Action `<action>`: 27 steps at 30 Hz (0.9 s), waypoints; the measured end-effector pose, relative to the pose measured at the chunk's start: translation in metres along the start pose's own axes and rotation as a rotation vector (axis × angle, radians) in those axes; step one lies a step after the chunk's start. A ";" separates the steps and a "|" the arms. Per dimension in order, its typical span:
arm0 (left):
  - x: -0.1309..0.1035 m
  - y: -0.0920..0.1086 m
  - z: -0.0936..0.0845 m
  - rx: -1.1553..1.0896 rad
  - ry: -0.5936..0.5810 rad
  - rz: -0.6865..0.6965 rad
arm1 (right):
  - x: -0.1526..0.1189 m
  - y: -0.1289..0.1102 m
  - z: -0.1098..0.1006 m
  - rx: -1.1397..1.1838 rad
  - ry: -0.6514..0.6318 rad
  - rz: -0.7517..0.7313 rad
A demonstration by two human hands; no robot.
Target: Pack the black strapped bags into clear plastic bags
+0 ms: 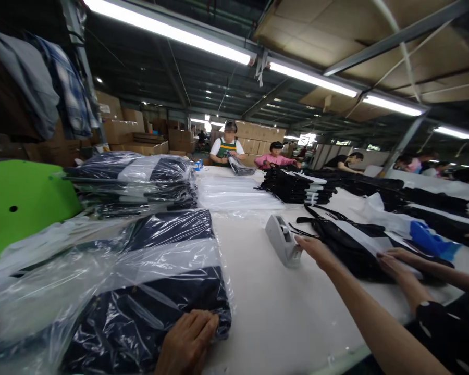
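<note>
Under the fingertips of the right hand (315, 249) — touching them — sits the tape dispenser (282, 251), long axis slanting away leftward; the left hand (188, 338), farther off, curls on the bagged garment's (168, 260) near corner. Whether either grips, I cannot tell.

Overhead we note bright strip lights (172, 32). Hung at left: grey garment (27, 67), blue plaid shirt (68, 80). Green panel (31, 192) toward the worktop's (254, 312) left edge. Beyond the far edge we see cardboard boxes (119, 131), a person in a green apron (227, 148), another in pink (277, 159). Blue plastic (432, 239) lies toward the right edge.
</note>
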State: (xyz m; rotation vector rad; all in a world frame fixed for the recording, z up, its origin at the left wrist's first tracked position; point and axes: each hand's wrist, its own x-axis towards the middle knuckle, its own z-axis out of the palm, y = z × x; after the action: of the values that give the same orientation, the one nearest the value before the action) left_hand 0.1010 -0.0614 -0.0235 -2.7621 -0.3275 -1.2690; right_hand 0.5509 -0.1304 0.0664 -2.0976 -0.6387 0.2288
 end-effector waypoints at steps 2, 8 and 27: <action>0.001 -0.001 0.000 0.009 0.016 0.017 | 0.011 0.005 0.006 0.045 -0.075 0.076; -0.001 0.002 0.001 -0.023 -0.034 -0.053 | 0.020 0.001 0.022 0.212 -0.102 0.130; 0.007 0.004 -0.008 -0.130 -0.042 -0.077 | -0.056 0.033 0.012 0.613 -0.073 0.333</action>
State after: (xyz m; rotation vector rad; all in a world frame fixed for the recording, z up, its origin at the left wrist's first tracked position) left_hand 0.1005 -0.0655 -0.0132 -2.9145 -0.3710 -1.2951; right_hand 0.5103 -0.1659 0.0280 -1.5884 -0.2104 0.6086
